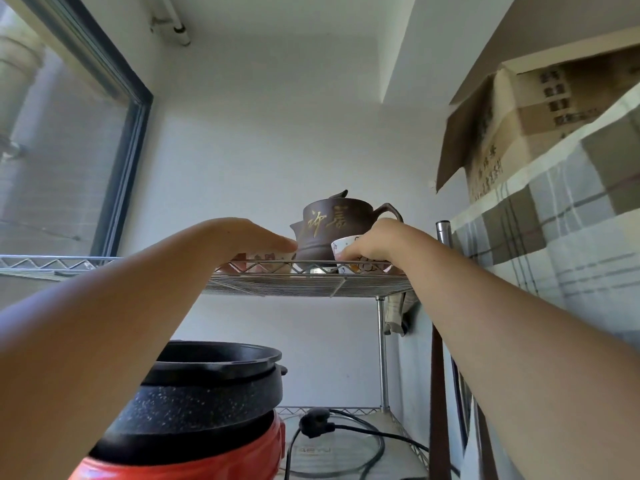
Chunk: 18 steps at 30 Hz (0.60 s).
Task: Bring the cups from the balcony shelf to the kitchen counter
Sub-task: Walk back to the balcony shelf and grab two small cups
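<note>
Two small white patterned cups stand on the top wire shelf, either side of a brown teapot. My left hand lies over the left cup, fingers reaching across its top; I cannot tell whether they curl round it. My right hand grips the right cup, fingers curled over its rim and side. Both forearms reach up from below.
A black pot on a red cooker base sits on the lower shelf with a black cable and plug. A cardboard box and checked cloth are at right. A window is at left. A shelf post stands near my right arm.
</note>
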Each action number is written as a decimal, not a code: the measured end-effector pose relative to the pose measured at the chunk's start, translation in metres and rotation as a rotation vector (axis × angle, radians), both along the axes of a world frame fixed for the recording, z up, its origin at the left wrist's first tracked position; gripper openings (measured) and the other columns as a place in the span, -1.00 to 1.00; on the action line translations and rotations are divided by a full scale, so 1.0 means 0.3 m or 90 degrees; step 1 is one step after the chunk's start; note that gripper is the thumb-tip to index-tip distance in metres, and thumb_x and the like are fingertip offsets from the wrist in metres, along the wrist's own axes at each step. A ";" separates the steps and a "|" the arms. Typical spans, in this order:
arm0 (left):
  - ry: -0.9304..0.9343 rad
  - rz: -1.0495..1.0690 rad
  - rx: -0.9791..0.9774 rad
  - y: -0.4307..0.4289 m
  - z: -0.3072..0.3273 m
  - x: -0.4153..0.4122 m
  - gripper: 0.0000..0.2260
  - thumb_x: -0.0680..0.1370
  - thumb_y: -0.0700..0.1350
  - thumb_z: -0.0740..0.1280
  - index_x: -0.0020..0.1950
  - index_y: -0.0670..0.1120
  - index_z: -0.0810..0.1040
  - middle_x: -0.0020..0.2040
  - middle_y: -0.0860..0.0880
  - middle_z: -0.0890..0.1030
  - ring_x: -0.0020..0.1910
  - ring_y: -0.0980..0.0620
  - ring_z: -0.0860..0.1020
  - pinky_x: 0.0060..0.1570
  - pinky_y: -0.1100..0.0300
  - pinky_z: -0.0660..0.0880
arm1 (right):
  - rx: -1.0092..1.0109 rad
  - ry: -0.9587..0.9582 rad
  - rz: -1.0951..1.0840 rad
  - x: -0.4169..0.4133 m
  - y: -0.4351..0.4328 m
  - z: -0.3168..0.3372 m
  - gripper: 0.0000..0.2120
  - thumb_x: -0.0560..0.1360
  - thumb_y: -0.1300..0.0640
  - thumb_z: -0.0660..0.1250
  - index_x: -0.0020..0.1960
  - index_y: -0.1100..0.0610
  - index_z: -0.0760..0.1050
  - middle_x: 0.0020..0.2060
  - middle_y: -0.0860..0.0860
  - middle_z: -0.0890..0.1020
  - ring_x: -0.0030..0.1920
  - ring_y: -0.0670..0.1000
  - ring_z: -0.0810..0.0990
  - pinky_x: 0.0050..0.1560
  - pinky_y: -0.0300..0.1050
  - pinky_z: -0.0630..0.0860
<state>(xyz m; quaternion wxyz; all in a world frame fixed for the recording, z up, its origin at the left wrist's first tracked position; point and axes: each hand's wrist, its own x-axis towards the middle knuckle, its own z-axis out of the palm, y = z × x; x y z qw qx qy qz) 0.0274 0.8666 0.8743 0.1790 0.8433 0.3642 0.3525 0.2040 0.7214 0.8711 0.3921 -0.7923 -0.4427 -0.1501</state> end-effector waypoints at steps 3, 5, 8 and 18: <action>-0.084 -0.067 -0.026 0.013 0.005 -0.018 -0.46 0.27 0.23 0.53 0.01 -0.17 0.65 -0.08 -0.15 0.63 -0.17 -0.07 0.57 -0.09 0.09 0.59 | 0.086 0.041 0.054 0.004 -0.003 0.000 -0.36 0.20 -0.06 0.61 0.16 0.21 0.51 0.03 0.14 0.61 -0.03 0.13 0.64 -0.11 -0.03 0.63; -0.170 -0.109 -0.040 0.021 0.013 -0.031 -0.44 0.27 0.22 0.55 0.02 -0.19 0.66 -0.05 -0.17 0.67 -0.15 -0.06 0.60 -0.09 0.08 0.61 | 0.171 0.082 0.100 0.009 -0.011 0.007 -0.37 0.17 -0.01 0.62 0.14 0.21 0.53 0.02 0.14 0.63 -0.03 0.14 0.65 -0.12 -0.01 0.64; -0.314 -0.194 -0.052 0.018 0.028 -0.046 -0.47 0.26 0.17 0.58 0.00 -0.19 0.60 -0.08 -0.14 0.65 -0.10 -0.03 0.62 0.00 0.08 0.59 | 0.272 0.118 0.187 0.000 -0.026 0.010 -0.46 0.19 0.04 0.63 0.09 0.19 0.57 -0.02 0.14 0.68 -0.04 0.11 0.68 -0.05 0.01 0.65; -0.470 -0.501 -0.028 -0.090 -0.057 -0.182 -0.79 0.38 0.00 0.47 -0.07 -0.07 0.64 -0.16 -0.06 0.68 -0.12 0.01 0.66 -0.06 0.13 0.58 | 0.495 0.177 0.417 -0.151 -0.105 -0.124 -0.21 0.17 0.11 0.65 0.29 0.08 0.35 0.09 0.01 0.58 0.11 0.04 0.61 0.17 0.11 0.59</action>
